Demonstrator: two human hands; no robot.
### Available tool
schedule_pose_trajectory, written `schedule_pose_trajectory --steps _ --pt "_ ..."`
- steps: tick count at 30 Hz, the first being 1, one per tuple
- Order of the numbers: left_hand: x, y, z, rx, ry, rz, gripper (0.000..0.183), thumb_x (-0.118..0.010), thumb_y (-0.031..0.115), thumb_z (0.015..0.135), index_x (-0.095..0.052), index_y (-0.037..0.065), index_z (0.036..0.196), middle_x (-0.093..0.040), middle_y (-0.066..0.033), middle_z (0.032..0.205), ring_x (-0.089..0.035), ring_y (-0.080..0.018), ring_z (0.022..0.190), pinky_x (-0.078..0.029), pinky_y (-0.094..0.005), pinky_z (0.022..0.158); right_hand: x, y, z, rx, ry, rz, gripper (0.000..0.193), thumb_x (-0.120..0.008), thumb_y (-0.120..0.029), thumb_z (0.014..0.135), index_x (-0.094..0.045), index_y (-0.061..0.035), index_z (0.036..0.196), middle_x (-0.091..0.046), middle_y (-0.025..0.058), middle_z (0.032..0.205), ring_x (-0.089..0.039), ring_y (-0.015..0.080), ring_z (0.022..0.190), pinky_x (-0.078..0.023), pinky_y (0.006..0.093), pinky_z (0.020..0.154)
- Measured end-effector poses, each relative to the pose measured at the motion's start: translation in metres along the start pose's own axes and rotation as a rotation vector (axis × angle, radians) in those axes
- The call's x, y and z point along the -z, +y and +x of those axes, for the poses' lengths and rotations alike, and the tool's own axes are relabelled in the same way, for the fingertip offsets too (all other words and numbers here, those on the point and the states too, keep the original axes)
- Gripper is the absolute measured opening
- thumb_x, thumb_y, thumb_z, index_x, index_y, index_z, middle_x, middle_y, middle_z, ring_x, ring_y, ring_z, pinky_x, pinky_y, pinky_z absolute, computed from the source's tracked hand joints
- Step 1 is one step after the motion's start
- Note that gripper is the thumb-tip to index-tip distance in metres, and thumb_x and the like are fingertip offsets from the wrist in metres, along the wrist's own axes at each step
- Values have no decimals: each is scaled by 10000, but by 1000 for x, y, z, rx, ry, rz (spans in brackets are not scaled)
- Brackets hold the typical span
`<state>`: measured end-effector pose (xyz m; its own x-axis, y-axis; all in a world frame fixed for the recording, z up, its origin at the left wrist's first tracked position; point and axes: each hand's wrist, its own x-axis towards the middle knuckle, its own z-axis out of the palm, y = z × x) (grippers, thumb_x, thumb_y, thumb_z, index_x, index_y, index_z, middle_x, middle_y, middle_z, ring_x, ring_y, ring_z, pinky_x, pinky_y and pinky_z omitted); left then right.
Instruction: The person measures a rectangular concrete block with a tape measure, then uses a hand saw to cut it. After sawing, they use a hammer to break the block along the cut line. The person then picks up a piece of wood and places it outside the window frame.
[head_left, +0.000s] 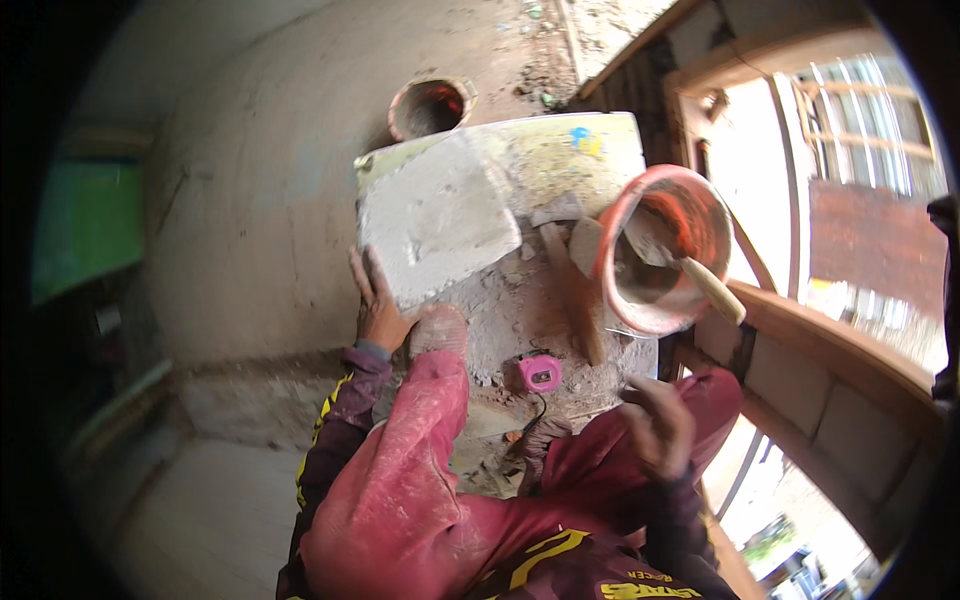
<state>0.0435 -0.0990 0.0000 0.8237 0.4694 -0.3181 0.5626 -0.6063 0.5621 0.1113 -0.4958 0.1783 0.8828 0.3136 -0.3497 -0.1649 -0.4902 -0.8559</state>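
Observation:
A pale grey, dusty building block (pixel 437 225) lies flat on a dirty board (pixel 600 150). My left hand (pixel 382 312) rests against its near left edge, fingers stretched out and apart. Over my right knee hovers my right hand (pixel 660 425), slightly blurred, its fingers loosely bent and apart with nothing seen in them. Between the two hands sits a pink tape measure (pixel 540 373). To the right of the block lies a hatchet-like tool (pixel 573 290) with a wooden handle. An orange bucket (pixel 607 245) beside it holds grey mortar and a trowel (pixel 712 290), whose handle sticks out over the rim.
Another bucket (pixel 395 115) stands beyond the board. A bare plastered wall (pixel 260 210) runs along the left. At the right, wooden beams (pixel 830 335) frame bright openings. My foot (pixel 438 332) is against the block's near edge, and rubble (pixel 485 315) is scattered around the tools.

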Motion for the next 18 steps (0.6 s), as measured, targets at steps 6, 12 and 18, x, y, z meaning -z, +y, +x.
schedule_pose_trajectory --steps 6,12,18 --pt "8 -18 8 -71 -163 154 1461 -908 391 684 206 -9 1541 211 -367 1573 -80 -521 1498 -334 -486 1162 109 95 -146 -225 1102 43 298 -511 -238 1050 -635 31 1011 -571 28 718 -574 101 704 -517 274 672" --pt "20 -50 28 -108 -340 324 1426 -835 500 749 245 -17 1524 206 -416 1555 51 -515 1506 -180 -463 1224 -14 292 -277 -1096 616 -183 473 -706 -243 876 -618 -33 1290 -658 207 1233 -625 325 1178 -476 406 1006" --pt "49 -39 49 -82 -530 577 1393 -787 572 768 206 -34 1534 137 -434 1562 -18 -512 1509 -196 -461 1220 -92 301 -314 -1376 636 -252 468 -701 -246 876 -593 -37 1281 -639 215 1218 -609 354 1160 -479 439 988"
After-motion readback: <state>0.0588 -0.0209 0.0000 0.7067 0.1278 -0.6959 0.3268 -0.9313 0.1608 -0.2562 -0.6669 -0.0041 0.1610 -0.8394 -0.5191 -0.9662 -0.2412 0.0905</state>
